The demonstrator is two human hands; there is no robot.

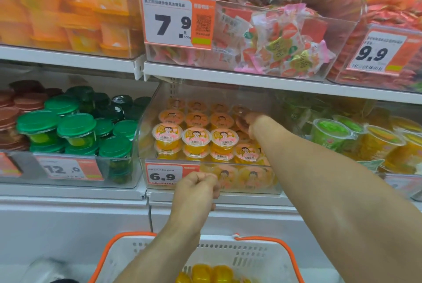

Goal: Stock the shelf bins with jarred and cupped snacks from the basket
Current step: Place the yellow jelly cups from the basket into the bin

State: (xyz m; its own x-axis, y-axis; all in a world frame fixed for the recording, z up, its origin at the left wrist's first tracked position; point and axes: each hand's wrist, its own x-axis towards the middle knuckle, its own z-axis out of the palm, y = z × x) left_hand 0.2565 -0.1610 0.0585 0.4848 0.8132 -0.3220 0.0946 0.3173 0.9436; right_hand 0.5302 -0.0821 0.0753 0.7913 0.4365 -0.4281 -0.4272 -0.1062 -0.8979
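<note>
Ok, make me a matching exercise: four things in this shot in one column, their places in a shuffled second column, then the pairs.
Column one:
1. right hand
2. left hand
3. green-lidded jars
4. shopping basket

Column two:
A. in the bin left of the orange cups
B. at the bottom of the view, below the shelves
C. deep inside the 6.9 bin, among the orange cups
D. at the front wall of the 6.9 bin, beside the price tag

Pairs: 1-C, 2-D, 3-A, 4-B

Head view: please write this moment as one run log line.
right hand: inside cup bin, on peach cup | left hand: closed, at bin front | basket: yellow cups left
</note>
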